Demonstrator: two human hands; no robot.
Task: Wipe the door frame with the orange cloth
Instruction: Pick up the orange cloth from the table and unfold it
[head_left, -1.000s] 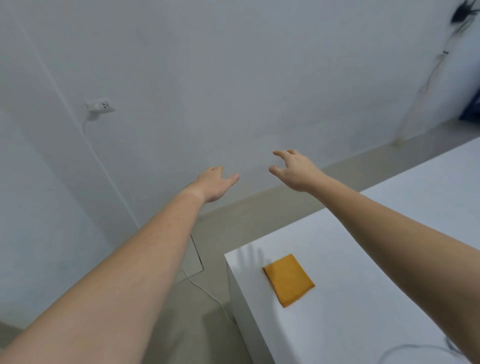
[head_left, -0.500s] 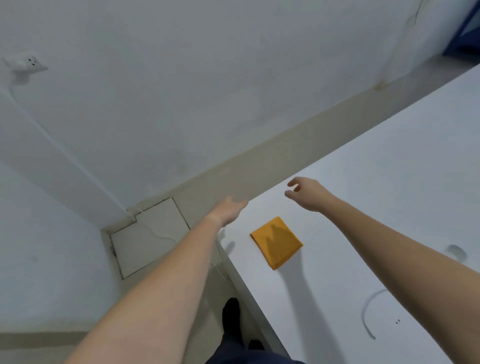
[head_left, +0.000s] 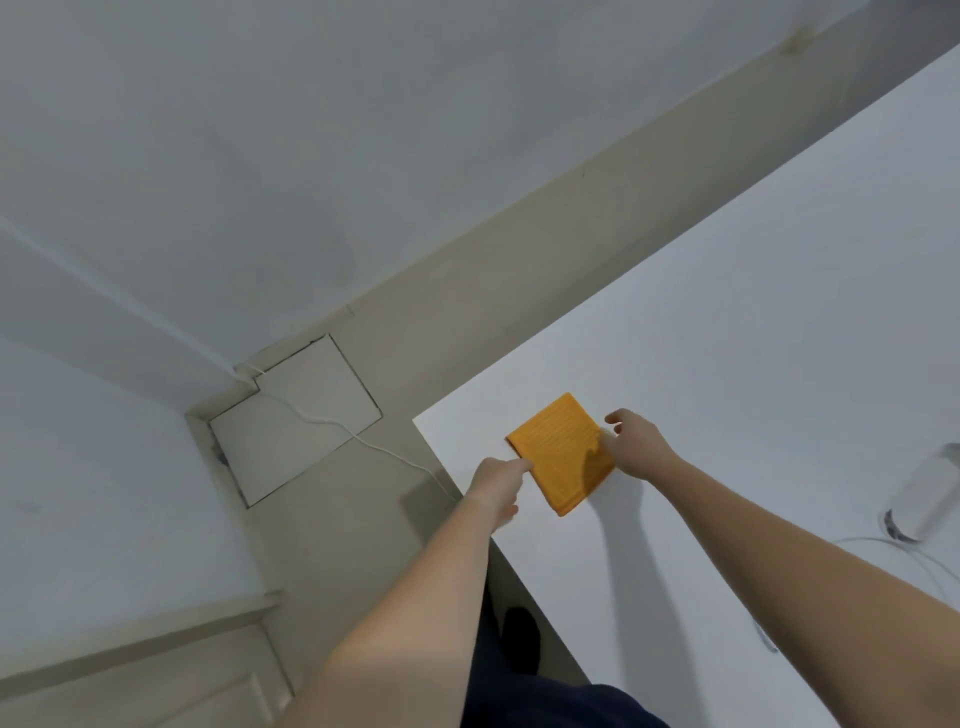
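A folded orange cloth (head_left: 558, 452) lies flat near the corner of a white table (head_left: 727, 364). My left hand (head_left: 497, 480) is at the cloth's left edge, fingertips touching it, fingers extended. My right hand (head_left: 636, 441) hovers at the cloth's right edge with fingers spread and curled, casting a shadow on the cloth. Neither hand holds the cloth. A pale door and its frame (head_left: 156, 654) show at the bottom left.
A white cable (head_left: 363, 441) runs across the beige floor from the wall corner, past a square floor panel (head_left: 296, 415). A white device (head_left: 924, 499) with cords sits on the table's right. My dark shoe (head_left: 522, 639) stands by the table's edge.
The view has tilted down from the wall to the table. Both hands have dropped from mid-air to the two sides of the cloth.
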